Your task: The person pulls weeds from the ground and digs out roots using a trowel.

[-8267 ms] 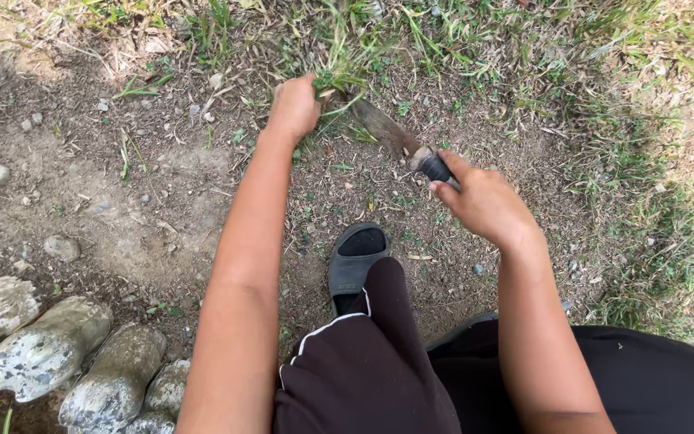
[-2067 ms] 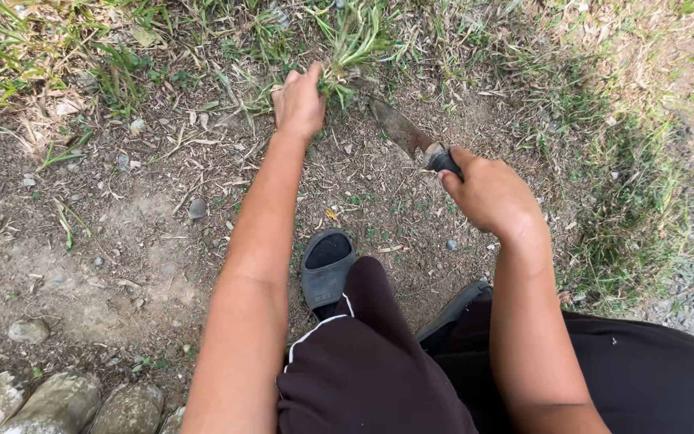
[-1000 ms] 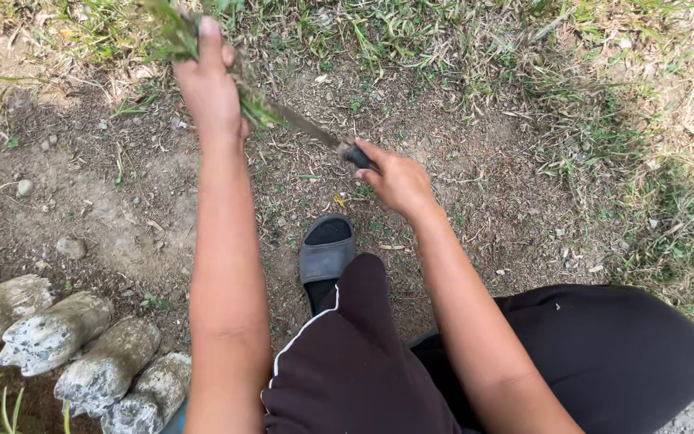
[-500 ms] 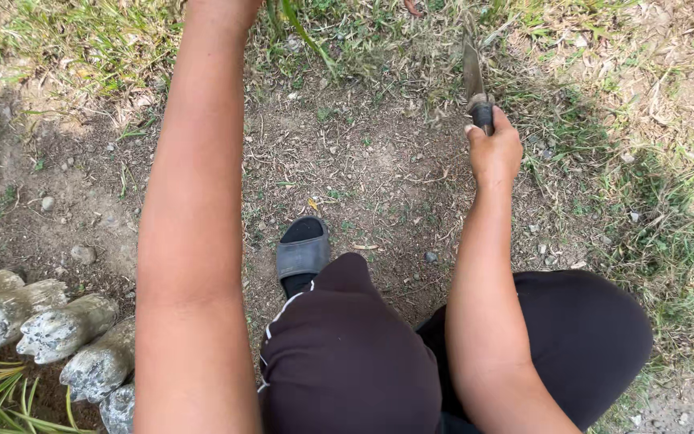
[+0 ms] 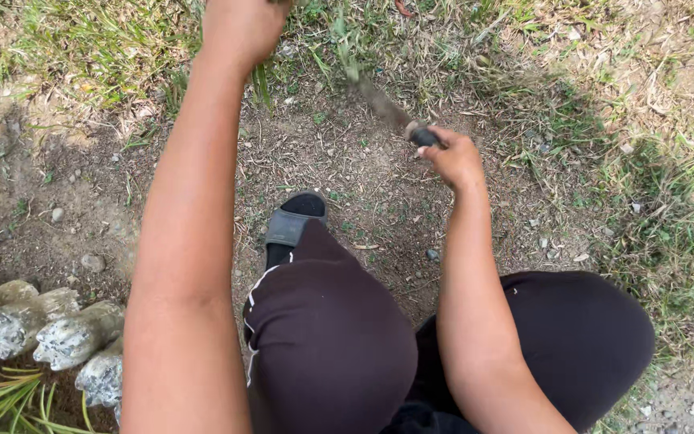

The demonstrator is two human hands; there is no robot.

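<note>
One hand (image 5: 453, 157) fisted around knife handle (image 5: 425, 137).

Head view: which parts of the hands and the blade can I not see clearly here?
- Left hand: fingers cut off by the top edge, so its grip is hidden.
- Blade: blurred; its edge and tip are lost against the grass.
- Handle: mostly covered by the right hand.
- Sandal: heel hidden behind the knee.
</note>
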